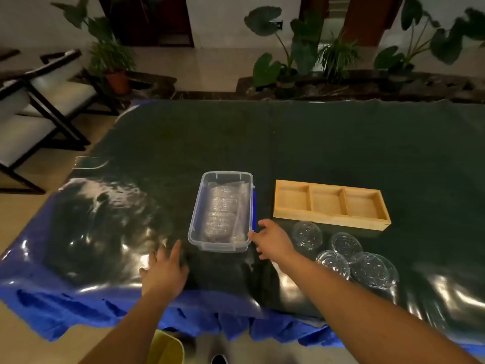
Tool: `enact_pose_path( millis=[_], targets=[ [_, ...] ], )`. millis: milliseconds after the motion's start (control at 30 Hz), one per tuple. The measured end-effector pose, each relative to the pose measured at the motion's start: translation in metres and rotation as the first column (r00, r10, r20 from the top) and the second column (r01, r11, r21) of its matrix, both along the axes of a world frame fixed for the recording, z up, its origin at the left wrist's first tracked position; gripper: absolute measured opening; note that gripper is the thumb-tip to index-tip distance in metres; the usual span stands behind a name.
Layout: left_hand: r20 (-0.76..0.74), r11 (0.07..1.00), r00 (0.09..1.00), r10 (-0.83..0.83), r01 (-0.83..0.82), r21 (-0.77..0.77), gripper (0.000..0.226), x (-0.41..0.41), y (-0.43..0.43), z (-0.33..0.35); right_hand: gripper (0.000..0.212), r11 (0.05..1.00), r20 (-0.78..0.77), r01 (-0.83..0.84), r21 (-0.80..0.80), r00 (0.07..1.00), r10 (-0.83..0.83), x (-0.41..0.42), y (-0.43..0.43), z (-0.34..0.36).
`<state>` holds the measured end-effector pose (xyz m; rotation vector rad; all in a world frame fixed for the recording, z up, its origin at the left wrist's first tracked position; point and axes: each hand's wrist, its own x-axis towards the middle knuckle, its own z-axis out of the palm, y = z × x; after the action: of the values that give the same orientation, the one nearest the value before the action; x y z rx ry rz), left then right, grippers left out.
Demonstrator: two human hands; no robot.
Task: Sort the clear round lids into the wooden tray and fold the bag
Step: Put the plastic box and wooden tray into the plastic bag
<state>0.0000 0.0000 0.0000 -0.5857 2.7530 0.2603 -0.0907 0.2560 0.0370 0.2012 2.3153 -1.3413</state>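
A clear plastic box [199,206] with blue clips stands mid-table and holds a clear bag [223,211] packed with stacked round lids. To its right lies a wooden tray [330,219] with three bare compartments. Several loose clear round lids [307,235] lie on the cloth in front of the tray. My right hand [273,239] reaches with spread fingers to the box's near right corner, fingertips at its rim. My left hand [164,269] rests flat on the table, just left of the box's near end, holding nothing.
The table [315,143] wears a dark cloth under a glossy clear sheet, with blue plastic hanging over the near edge. Chairs [39,106] stand at the far left, potted plants [115,64] beyond the far edge. A yellow object [165,348] sits below the near edge.
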Motion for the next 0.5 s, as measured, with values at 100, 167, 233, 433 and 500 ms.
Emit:
enact_pose_path(
  millis=[100, 167, 233, 433, 500],
  targets=[
    [0.102, 0.999, 0.995, 0.018, -0.022, 0.045, 0.07, -0.017, -0.004, -0.014, 0.053, 1.0, -0.005, 0.025, 0.013, 1.0, -0.025, -0.008, -0.01, -0.002],
    [0.194, 0.996, 0.981, 0.03, -0.045, 0.073, 0.076, -0.028, -0.002, -0.019, 0.054, 0.999, -0.009, 0.02, 0.034, 1.0, -0.02, -0.014, -0.019, -0.004],
    [0.244, 0.999, 0.969, 0.027, -0.035, 0.026, 0.081, -0.031, 0.001, -0.028, 0.053, 0.995, -0.039, -0.013, 0.098, 0.999, 0.017, -0.019, -0.027, -0.005],
    [0.251, 0.997, 0.966, 0.064, -0.071, 0.02, 0.082, -0.036, -0.001, -0.042, 0.04, 0.968, -0.135, -0.056, 0.244, 0.987, 0.091, -0.023, -0.029, -0.004],
    [0.252, 0.996, 0.965, 0.076, -0.083, 0.019, 0.082, -0.036, -0.001, -0.047, 0.043, 0.966, -0.168, -0.065, 0.25, 0.98, 0.11, -0.018, -0.017, 0.0]
  ],
)
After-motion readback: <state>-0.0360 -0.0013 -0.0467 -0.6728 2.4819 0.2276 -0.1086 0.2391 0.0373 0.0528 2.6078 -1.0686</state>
